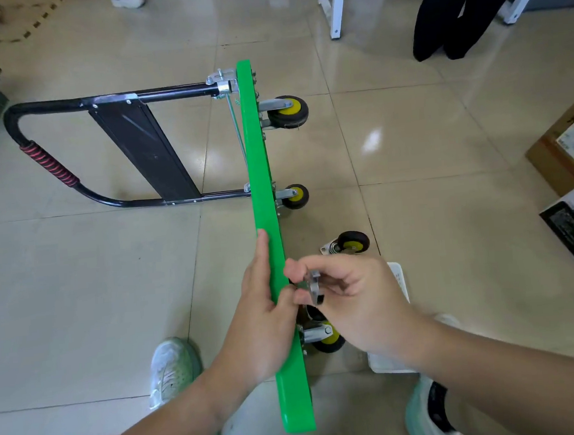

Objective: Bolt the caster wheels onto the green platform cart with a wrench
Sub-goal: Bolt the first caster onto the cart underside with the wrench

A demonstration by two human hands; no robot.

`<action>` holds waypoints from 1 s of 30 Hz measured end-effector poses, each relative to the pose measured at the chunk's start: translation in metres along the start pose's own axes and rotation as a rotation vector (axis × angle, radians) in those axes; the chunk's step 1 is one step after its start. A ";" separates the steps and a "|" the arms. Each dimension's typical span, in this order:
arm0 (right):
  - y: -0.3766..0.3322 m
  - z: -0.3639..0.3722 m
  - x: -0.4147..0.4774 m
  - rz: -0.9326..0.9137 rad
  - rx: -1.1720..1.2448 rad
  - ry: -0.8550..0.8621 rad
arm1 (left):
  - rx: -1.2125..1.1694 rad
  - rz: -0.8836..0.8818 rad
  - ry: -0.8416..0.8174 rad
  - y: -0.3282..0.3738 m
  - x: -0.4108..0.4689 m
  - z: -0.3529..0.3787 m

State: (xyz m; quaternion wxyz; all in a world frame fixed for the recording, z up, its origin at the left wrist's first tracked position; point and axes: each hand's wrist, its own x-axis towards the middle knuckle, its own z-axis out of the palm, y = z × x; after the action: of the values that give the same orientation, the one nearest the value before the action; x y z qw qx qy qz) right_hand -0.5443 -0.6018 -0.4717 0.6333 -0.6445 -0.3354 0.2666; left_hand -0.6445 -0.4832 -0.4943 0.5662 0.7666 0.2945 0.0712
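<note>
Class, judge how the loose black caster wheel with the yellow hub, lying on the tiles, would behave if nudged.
The loose black caster wheel seems to rest on its metal mounting plate, so it would probably skid or pivot, not roll. The glossy floor tiles look slick, favouring sliding. Steel parts suggest heft for its size.

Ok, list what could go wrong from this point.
1. The green platform stands on edge, held only by the left hand; it may tip once wrenching force is applied.
2. The right hand pinches the small wrench in its fingertips, so it could slip.
3. The loose caster lies on the floor nearby and could roll or get kicked away.
</note>
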 end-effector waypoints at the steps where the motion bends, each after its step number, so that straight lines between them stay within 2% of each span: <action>1: 0.003 0.000 -0.004 -0.018 0.014 0.008 | -0.006 -0.011 0.000 0.000 0.000 0.000; 6: -0.006 -0.006 -0.006 -0.082 0.013 0.147 | 0.003 -0.030 0.010 0.000 0.000 0.002; 12: -0.025 -0.031 0.032 0.061 0.130 0.224 | 0.003 -0.021 0.018 0.002 0.001 0.003; 18: -0.019 -0.037 0.068 0.230 0.179 0.210 | 0.003 -0.020 0.014 -0.001 -0.001 0.003; 30: -0.002 -0.021 0.112 0.407 0.068 0.064 | 0.023 -0.026 -0.013 0.002 -0.001 -0.001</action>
State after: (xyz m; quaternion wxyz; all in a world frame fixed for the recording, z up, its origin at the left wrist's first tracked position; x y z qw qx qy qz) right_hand -0.4574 -0.5289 -0.4591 0.5979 -0.6855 -0.1686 0.3796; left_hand -0.6447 -0.4834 -0.4920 0.5601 0.7695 0.3017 0.0555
